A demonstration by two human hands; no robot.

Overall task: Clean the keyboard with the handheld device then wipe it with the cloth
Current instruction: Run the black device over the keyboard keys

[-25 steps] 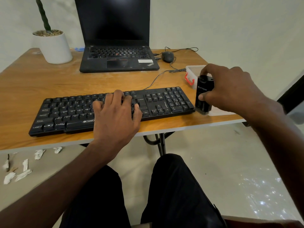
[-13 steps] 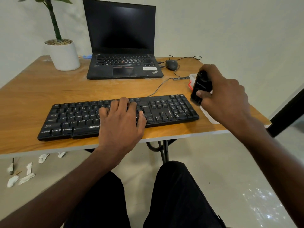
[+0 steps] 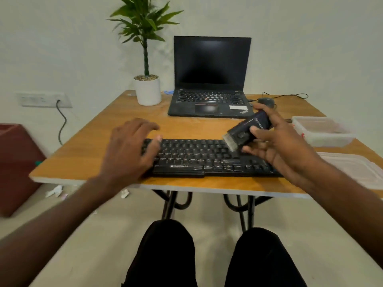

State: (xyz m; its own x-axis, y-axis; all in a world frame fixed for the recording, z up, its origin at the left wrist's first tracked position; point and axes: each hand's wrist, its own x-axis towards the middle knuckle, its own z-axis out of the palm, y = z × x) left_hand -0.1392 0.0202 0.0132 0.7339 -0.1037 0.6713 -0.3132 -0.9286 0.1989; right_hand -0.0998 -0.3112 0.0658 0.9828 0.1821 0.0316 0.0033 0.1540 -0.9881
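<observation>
The flat black plastic keyboard (image 3: 207, 157) lies on the wooden table (image 3: 87, 154). Left hand (image 3: 128, 150) rests spread-fingered on its left end. Right hand (image 3: 277, 146) grips the dark handheld device (image 3: 246, 131) over its right half.

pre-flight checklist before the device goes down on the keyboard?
1. Dark handheld cleaning device gripped by right hand: ok.
2. Brush end aimed down at black external keyboard: ok.
3. Brush touching keys: cannot tell, frame blurred.
4. Left hand steadying the keyboard's left part: ok, fingers on keys.
5. Left keys free for cleaning: not ok, the hand covers them.
6. Wiping cloth in view: not ok; only a clear plastic container to the right.
</observation>
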